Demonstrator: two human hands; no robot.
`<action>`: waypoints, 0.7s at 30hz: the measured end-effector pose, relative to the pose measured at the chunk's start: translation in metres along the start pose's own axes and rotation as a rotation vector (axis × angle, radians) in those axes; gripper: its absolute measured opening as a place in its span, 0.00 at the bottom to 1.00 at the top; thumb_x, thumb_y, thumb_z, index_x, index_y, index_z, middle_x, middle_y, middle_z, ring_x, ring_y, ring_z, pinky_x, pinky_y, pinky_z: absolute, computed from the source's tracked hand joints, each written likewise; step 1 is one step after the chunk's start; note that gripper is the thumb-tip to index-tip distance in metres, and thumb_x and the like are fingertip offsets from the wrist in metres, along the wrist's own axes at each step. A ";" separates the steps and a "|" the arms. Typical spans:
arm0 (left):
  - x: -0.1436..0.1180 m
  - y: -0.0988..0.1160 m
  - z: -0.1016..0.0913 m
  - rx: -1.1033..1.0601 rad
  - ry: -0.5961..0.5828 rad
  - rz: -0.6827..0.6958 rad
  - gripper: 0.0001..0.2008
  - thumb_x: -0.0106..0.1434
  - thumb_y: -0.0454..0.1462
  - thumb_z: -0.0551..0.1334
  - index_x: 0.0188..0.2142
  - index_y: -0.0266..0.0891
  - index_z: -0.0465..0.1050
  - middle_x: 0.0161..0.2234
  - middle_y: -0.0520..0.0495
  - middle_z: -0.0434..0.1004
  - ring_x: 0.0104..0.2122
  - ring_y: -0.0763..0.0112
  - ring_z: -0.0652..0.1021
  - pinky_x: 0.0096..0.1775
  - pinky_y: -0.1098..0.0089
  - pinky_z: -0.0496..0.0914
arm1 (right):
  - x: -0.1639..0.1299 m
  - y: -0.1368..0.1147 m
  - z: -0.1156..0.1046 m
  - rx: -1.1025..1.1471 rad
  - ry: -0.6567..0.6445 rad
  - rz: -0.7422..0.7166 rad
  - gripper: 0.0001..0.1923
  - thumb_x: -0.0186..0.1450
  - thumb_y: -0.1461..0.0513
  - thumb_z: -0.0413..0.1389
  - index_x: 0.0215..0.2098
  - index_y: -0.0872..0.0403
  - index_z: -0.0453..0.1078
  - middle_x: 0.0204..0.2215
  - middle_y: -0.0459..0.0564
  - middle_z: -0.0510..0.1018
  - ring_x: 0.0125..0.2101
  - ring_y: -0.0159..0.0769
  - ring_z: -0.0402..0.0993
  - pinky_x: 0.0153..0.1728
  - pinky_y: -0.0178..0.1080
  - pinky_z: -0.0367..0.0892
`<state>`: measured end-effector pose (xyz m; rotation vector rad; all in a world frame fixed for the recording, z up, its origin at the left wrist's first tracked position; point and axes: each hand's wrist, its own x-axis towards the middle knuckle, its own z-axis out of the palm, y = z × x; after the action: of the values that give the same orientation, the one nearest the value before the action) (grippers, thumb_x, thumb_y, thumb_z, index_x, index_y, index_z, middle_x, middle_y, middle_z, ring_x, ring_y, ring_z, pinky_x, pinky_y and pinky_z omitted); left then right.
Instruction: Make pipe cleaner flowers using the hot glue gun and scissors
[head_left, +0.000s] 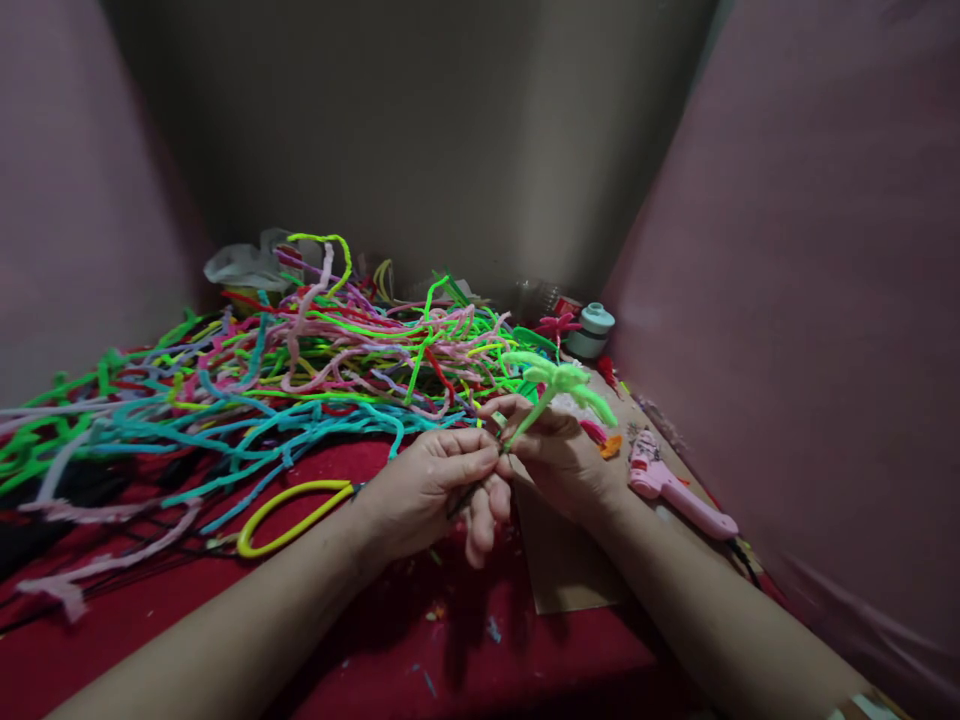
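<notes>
A light green pipe-cleaner flower (561, 377), with drooping petal-like strips on a thin green stem, rises tilted from between my hands. The thumb and forefinger of my left hand (444, 482) pinch the lower end of the stem, while its other fingers curl loosely below. My right hand (559, 455) is closed round the stem just beside them, its fingertips meeting those of the left. A dark thin piece shows under the left palm; I cannot make out what it is. Yellow-handled pliers or scissors (247, 530) lie near my left wrist, their working end hidden.
A large tangle of coloured pipe cleaners (360, 350) covers the back and left of the red cloth (420, 640). On the right lie a pink glue gun (682, 495) and a brown board (551, 570). Behind them stands a pale blue-green jar (592, 330). Pink sheets (825, 300) hang at both sides.
</notes>
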<state>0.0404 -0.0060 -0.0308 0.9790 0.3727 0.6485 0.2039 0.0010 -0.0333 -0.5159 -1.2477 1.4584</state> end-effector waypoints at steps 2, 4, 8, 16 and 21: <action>0.000 0.006 -0.001 0.137 0.106 0.063 0.12 0.64 0.39 0.54 0.31 0.33 0.70 0.24 0.46 0.77 0.19 0.73 0.77 0.23 0.74 0.71 | 0.002 -0.004 -0.003 0.061 0.061 -0.017 0.03 0.51 0.63 0.64 0.27 0.51 0.77 0.34 0.46 0.75 0.28 0.30 0.68 0.33 0.39 0.66; 0.000 0.012 -0.004 0.291 0.262 0.131 0.13 0.63 0.42 0.55 0.32 0.33 0.70 0.26 0.46 0.77 0.22 0.73 0.77 0.26 0.74 0.70 | 0.005 -0.010 -0.009 0.142 0.107 -0.046 0.04 0.51 0.61 0.64 0.26 0.52 0.75 0.34 0.46 0.75 0.29 0.31 0.69 0.33 0.37 0.66; 0.002 0.018 -0.012 0.548 0.544 0.169 0.08 0.56 0.39 0.62 0.30 0.35 0.69 0.23 0.53 0.73 0.18 0.79 0.71 0.22 0.77 0.64 | 0.009 -0.023 -0.019 0.239 0.147 -0.087 0.06 0.51 0.59 0.64 0.25 0.51 0.73 0.32 0.44 0.76 0.31 0.33 0.71 0.30 0.37 0.66; 0.046 0.017 -0.005 1.318 0.474 0.151 0.06 0.55 0.32 0.57 0.28 0.37 0.74 0.26 0.50 0.75 0.28 0.71 0.74 0.33 0.72 0.65 | 0.009 -0.035 -0.033 0.276 0.216 -0.140 0.05 0.53 0.58 0.63 0.27 0.48 0.73 0.33 0.42 0.77 0.32 0.33 0.71 0.32 0.38 0.67; 0.080 0.018 0.002 1.738 0.580 -0.001 0.11 0.58 0.34 0.54 0.31 0.37 0.76 0.33 0.37 0.78 0.37 0.59 0.77 0.38 0.66 0.66 | 0.010 -0.040 -0.040 0.238 0.235 -0.147 0.04 0.54 0.57 0.62 0.27 0.46 0.73 0.33 0.41 0.76 0.32 0.33 0.71 0.37 0.42 0.66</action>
<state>0.0957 0.0518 -0.0149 2.4051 1.5904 0.4961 0.2520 0.0200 -0.0085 -0.4124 -0.8943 1.3568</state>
